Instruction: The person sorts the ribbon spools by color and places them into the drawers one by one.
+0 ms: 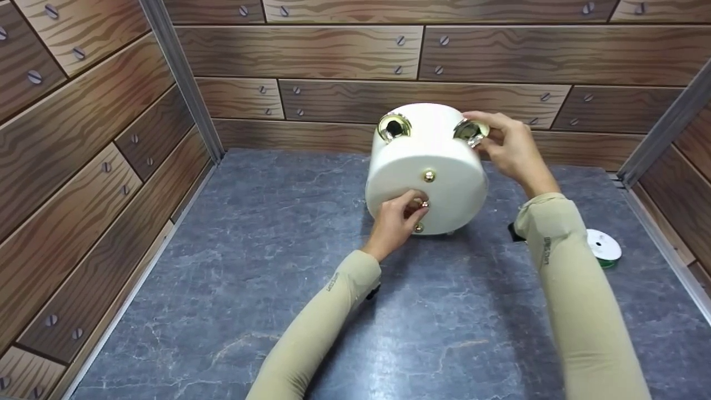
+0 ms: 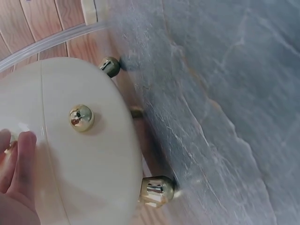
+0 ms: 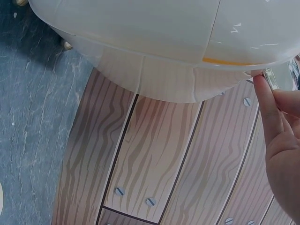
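A white, drum-shaped case [image 1: 464, 189] faces me, standing on short gold feet [image 2: 157, 191]. Down its front run an upper gold knob [image 1: 429, 176], a middle knob [image 1: 425, 204] and a lower knob [image 1: 418, 228]. My left hand [image 1: 395, 219] pinches the middle knob between thumb and fingers. On top, two round gold cups with dark centres sit left and right. My right hand [image 1: 514, 147] grips the rim of the right gold cup [image 1: 469, 131]; the left cup [image 1: 393, 128] stands untouched. In the right wrist view the fingers of the right hand [image 3: 286, 145] reach the case's edge.
A white spool with a green edge [image 1: 604, 245] lies on the dark marbled table [image 1: 266, 239], right of the case and partly behind the right sleeve. Wood-patterned walls [image 1: 344, 53] with metal corner posts enclose the table at the back and both sides.
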Tool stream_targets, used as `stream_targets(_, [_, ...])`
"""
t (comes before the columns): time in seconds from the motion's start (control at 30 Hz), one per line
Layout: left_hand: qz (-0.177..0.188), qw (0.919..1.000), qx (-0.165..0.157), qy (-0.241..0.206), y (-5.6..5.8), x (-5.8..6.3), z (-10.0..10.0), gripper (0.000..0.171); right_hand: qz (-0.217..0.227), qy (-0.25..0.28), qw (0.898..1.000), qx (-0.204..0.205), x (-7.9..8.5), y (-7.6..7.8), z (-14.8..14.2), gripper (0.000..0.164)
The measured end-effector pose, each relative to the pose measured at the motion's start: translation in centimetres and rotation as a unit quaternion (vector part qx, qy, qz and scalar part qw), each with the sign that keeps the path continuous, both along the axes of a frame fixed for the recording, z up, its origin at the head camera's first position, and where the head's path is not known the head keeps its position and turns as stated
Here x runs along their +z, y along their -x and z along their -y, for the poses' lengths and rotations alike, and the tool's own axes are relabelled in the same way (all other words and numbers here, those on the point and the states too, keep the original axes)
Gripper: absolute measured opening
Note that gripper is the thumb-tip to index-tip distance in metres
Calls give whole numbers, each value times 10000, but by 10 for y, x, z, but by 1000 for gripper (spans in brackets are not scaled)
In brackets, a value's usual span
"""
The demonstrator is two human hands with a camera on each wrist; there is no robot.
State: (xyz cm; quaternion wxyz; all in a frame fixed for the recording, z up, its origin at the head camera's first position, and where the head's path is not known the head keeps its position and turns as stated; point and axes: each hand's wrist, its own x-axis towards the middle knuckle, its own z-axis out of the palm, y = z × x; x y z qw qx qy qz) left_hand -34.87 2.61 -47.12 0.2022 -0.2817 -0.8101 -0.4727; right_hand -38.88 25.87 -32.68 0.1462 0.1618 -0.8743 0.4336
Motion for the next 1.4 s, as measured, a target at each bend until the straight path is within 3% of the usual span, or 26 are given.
stream_targets(0.8, [-51, 9999, -68, 83, -10, -2, -1, 13, -10, -88, 10000, -10, -1, 1, -2, 64])
stream_targets(1.4, [-71, 9998, -145, 122, -30, -1, 4, 12, 73, -8, 10000, 35, -1, 0, -1, 64])
